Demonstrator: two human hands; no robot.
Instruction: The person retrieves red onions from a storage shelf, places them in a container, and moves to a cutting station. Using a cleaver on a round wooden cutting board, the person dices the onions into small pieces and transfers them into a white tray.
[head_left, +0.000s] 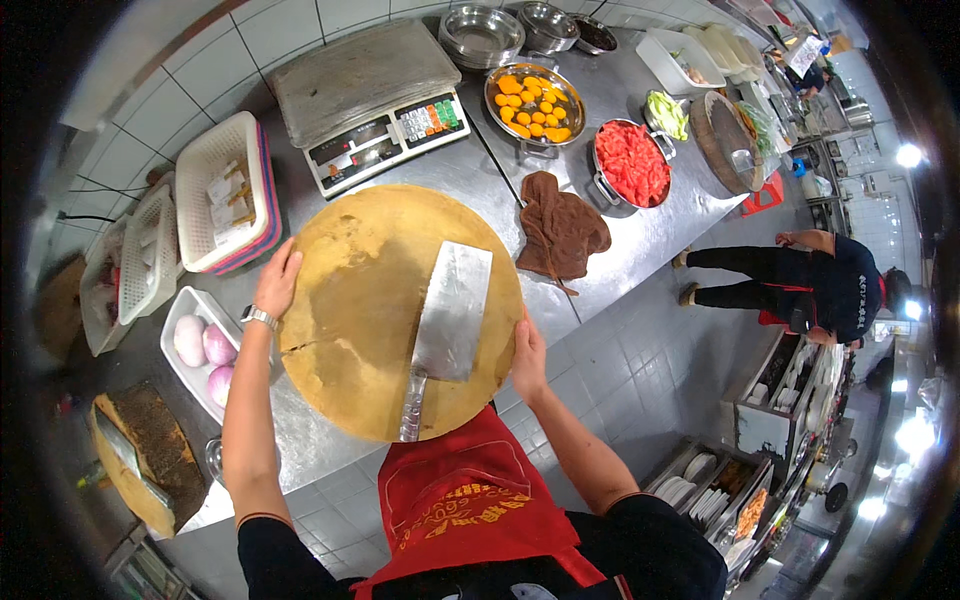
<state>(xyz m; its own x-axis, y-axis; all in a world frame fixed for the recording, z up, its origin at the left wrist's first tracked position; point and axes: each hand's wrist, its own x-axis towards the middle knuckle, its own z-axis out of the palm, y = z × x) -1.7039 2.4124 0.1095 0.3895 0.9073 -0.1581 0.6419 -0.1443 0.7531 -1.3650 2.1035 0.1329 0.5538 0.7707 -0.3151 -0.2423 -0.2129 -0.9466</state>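
Observation:
Before me is a thick round wooden chopping block (352, 300) with dark stains and a crack at its left edge. My left hand (277, 281), with a metal watch at the wrist, grips its left rim. On the opposite rim is my right hand (528, 358), its fingers partly hidden by the edge. A Chinese cleaver (454, 315) lies flat on the block, its handle towards me. To the right of the block a crumpled brown cloth (559, 229) rests on the stainless steel table (487, 169). I cannot tell whether the block is raised off the table.
A digital scale (382, 135) stands behind the block. Bowls of egg yolks (534, 105) and cut tomatoes (632, 163) are at the back right. Left are plastic baskets (187, 202) and a tray of onions (191, 375). A person (817, 281) stands in the aisle at right.

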